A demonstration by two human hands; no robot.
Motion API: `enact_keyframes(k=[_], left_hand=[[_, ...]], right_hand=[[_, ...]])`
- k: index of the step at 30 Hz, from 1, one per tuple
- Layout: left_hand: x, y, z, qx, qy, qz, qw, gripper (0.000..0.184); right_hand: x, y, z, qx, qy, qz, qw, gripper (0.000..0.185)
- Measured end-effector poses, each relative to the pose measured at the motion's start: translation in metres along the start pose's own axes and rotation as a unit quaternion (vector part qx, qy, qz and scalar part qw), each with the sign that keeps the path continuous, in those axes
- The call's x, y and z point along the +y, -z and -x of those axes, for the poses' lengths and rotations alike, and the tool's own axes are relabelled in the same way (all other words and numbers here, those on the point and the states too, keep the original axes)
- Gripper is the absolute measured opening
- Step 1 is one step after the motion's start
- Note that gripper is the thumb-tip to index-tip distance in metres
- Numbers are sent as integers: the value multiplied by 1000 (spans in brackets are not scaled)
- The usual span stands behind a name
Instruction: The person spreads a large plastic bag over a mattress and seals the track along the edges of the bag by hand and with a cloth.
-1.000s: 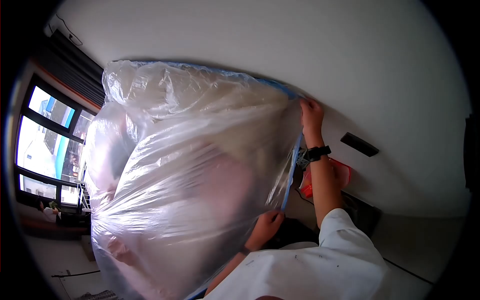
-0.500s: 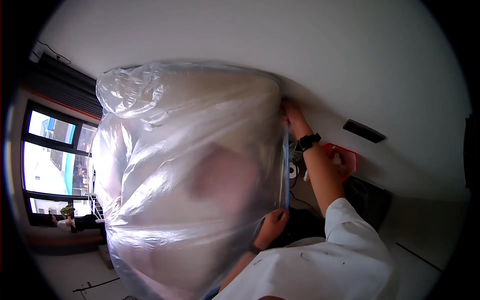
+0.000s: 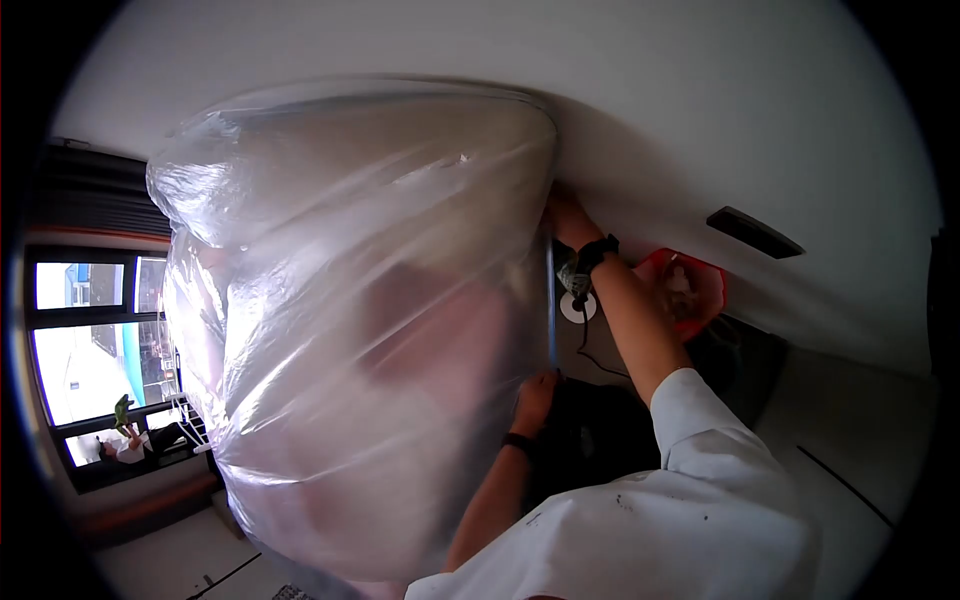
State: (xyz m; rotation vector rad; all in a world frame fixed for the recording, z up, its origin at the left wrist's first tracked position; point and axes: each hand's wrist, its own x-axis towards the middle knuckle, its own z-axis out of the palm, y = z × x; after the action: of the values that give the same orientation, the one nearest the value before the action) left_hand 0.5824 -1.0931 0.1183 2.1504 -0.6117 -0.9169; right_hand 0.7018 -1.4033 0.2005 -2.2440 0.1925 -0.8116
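Note:
A large sheet of clear plastic [image 3: 330, 330] is draped over a bulky, pale object, with a pinkish shape blurred behind it. The view is tipped sideways. A thin blue strip [image 3: 551, 300] edges the plastic and runs between my two hands. My left hand [image 3: 536, 398], with a black band at the wrist, is closed in a fist on the lower end of this edge. Farther along it, my right hand [image 3: 568, 218], wearing a black watch, grips the edge near the wall. Its fingertips are in shadow and partly hidden by the plastic.
Close to my right forearm stand a red basin [image 3: 716, 288] with items inside and a white round object [image 3: 578, 308] trailing a dark cord. A dark slot-like fixture [image 3: 755, 232] marks the pale wall [image 3: 660, 110]. Another person [image 3: 135, 445] holds something green by the window [image 3: 85, 360].
The plastic has shifted and its bunched far corner is more spread out. My left hand has moved closer to my right along the blue edge. The view has moved slightly.

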Motion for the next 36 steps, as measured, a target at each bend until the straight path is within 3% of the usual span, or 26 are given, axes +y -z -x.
enact_keyframes(k=[2, 4, 5, 6, 7, 8, 9, 10, 11, 13, 17, 18, 19, 21, 23, 24, 31, 33, 36], left_hand=[[-39, -6, -20, 24, -30, -34, 999, 26], [-62, -4, -27, -3, -115, -184, 976, 30], [-69, -6, -30, -21, -84, 54, 995, 33], [-36, 11, -44, -43, 44, 17, 998, 26], [-33, 13, -48, -12, -38, 38, 998, 23], [-46, 12, -58, -18, -29, 114, 993, 20], [-28, 30, -65, -33, 23, 74, 996, 20], [-70, 16, -85, -44, 61, 84, 994, 25], [-78, 13, -93, -5, 44, 75, 996, 19], [-82, 8, -112, 5, 128, 130, 983, 22], [-72, -17, -114, 7, 139, 229, 963, 30], [-75, -27, -115, 0, 120, 256, 959, 28], [-77, -37, -116, -4, 95, 286, 953, 26], [-83, -57, -119, 18, 67, 323, 944, 25], [-95, -87, -125, 67, 0, 271, 960, 26], [-78, -74, -120, 15, 67, 331, 941, 29], [-90, -98, -149, 55, 68, 306, 948, 36], [-88, -87, -161, -13, 118, 327, 937, 35], [-97, -74, -179, -45, 118, 324, 938, 36]], right_hand=[[25, -16, -1, 19, -32, -36, 999, 35], [42, -27, 15, 42, -97, -106, 989, 26], [42, -30, 17, 44, -126, -136, 982, 22], [38, -33, 22, 20, -133, -133, 982, 22], [33, -34, 21, 82, -109, -103, 985, 20], [33, -38, 23, 140, -85, -75, 983, 18], [40, -43, 30, 117, -88, -73, 987, 18], [49, -45, 40, 82, -94, -29, 992, 18], [57, -47, 49, 51, -97, 14, 994, 17], [64, -50, 59, 29, -77, 75, 994, 17], [96, -54, 80, -22, -11, 225, 974, 15], [92, -54, 78, -17, -65, 144, 987, 16], [104, -52, 82, -28, -43, 143, 988, 16], [146, -47, 101, -75, 25, 273, 959, 23], [131, -45, 96, -59, 51, 260, 962, 22], [125, -46, 97, -34, 57, 243, 968, 21], [185, -21, 109, -77, 56, 300, 949, 23], [209, -9, 116, -88, 47, 325, 940, 24], [247, 14, 135, -100, 19, 373, 922, 25]])
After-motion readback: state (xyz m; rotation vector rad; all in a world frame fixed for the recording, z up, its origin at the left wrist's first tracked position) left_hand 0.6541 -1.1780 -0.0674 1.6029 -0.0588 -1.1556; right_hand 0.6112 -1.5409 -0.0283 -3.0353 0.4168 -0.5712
